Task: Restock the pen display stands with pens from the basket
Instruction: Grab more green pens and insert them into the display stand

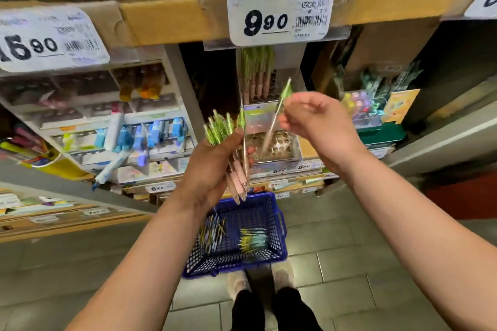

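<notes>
My left hand (212, 166) grips a bundle of pens (228, 142) with green tops and pink barrels, tips pointing down. My right hand (317, 121) pinches a single green-topped pen (277, 115), slanted with its tip over the clear pen display stand (277, 148), whose holed tray shows several open holes. At the back of that stand, more pens of the same kind (256, 72) stand upright. Below, on the floor, a blue basket (279, 223) holds two loose heaps of other pens (252, 239).
A wooden shelf edge with a 9.90 price tag (279, 13) hangs just above the stand. Stationery displays (134, 137) fill the shelves to the left, and a box of coloured items (368, 107) sits at the right. My shoes (258, 279) stand behind the basket on the tiled floor.
</notes>
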